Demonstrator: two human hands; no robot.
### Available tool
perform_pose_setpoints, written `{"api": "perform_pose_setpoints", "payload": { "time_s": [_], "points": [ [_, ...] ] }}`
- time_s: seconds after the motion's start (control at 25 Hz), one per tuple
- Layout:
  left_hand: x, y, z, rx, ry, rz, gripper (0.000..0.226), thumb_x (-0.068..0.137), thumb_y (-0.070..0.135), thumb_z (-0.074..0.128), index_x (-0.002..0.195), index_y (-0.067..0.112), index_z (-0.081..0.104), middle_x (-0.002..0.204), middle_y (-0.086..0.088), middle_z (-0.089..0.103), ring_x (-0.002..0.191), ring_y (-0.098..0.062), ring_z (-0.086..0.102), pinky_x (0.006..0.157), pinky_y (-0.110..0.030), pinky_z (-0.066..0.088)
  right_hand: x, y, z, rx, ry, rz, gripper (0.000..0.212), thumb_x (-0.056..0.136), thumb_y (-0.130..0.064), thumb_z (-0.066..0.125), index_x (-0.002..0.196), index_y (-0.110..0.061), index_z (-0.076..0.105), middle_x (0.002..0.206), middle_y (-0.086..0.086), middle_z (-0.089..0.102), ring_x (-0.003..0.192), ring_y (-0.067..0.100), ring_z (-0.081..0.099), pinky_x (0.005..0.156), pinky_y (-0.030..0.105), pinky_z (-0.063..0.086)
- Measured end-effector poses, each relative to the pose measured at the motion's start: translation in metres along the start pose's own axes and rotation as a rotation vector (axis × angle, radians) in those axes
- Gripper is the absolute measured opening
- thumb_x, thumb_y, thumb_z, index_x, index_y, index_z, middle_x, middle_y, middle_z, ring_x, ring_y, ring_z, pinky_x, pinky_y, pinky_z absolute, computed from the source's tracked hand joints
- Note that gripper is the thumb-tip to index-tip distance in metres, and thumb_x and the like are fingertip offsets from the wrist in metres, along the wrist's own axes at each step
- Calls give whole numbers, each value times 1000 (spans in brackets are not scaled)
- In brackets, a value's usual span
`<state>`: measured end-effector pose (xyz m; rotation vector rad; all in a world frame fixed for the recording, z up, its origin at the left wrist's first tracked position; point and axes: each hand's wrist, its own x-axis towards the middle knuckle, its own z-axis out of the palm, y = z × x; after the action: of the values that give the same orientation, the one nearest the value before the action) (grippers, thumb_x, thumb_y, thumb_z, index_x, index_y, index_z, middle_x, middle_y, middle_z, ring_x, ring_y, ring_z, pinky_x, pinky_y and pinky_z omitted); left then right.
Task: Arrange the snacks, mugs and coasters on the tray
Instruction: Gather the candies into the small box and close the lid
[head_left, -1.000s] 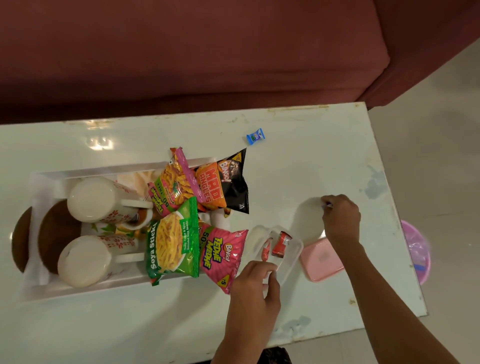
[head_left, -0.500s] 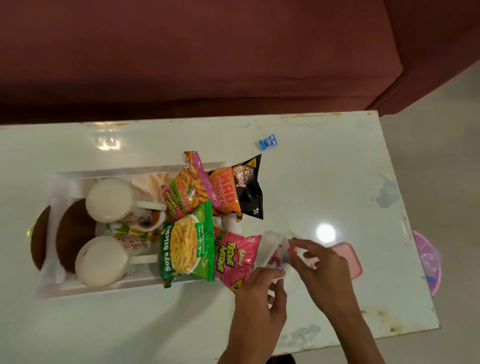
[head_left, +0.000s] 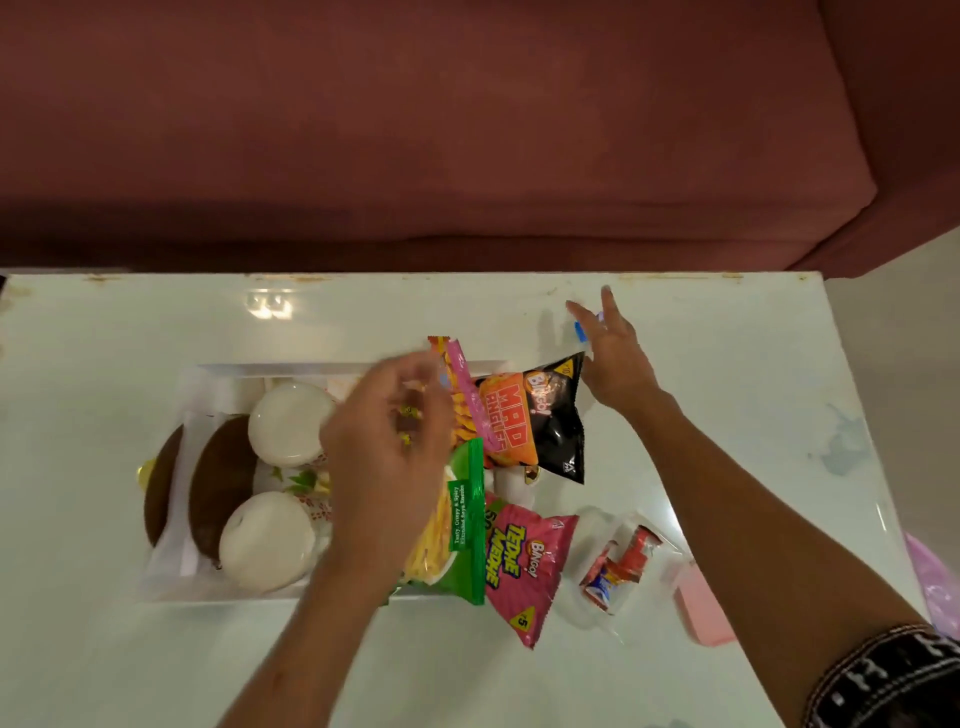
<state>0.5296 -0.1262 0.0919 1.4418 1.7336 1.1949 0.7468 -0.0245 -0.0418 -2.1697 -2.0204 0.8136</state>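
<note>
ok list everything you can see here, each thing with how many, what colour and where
tray: one, white, table's left
mugs: two, white, in tray
coasters: two, brown, tray's left end
snack packets: four, pink, green, orange-black, yellow-pink, tray's right end
clear container: one, holds red wrappers, right of pink packet
pink lid: one, beside container
blue candy: one, at right fingertips
table: one, white
sofa: one, maroon, behind
left hand: over tray, blurred
right hand: reaching for candy

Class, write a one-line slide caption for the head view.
Left hand hovers over snack packets on white tray; right hand reaches small blue candy.
</note>
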Motion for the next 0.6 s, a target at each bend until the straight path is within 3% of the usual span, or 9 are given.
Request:
{"api": "perform_pose_setpoints", "payload": {
  "time_s": [0.12,0.24,0.32,0.48,0.6],
  "points": [
    [55,-27,9,102,21,-47,12,87,16,57,95,16,65,78,14,62,66,9,58,55,-7,48,-2,0,9,-61,-5,-24,48,93,-6,49,138,-19,42,155,8,27,141,29,24,107,49,37],
    [95,-56,28,234,-41,-59,14,84,13,58,95,9,66,88,-2,68,68,-5,60,65,-17,48,-29,1,23,9,187,-9,33,92,2,45,120,-8,59,126,16,58,118,35,52,87,40,47],
    [116,-76,41,348,-163,-110,18,80,12,63,97,7,65,94,-10,70,82,-20,65,75,-23,46,-45,4,35,44,238,22,30,90,1,44,110,-8,64,112,16,63,106,36,59,76,36,47],
    [134,-106,60,552,-428,-292,34,72,15,74,103,7,64,110,-15,66,102,-28,61,86,-31,46,-64,4,50,120,247,105,32,89,0,49,116,-9,65,127,11,62,116,31,58,90,34,47],
    [135,-110,73,610,-507,-298,37,69,15,77,103,4,66,119,-16,61,110,-29,57,92,-34,45,-72,2,50,79,255,116,35,84,6,50,111,-9,66,117,10,65,103,33,63,77,29,46]
  ]
}}
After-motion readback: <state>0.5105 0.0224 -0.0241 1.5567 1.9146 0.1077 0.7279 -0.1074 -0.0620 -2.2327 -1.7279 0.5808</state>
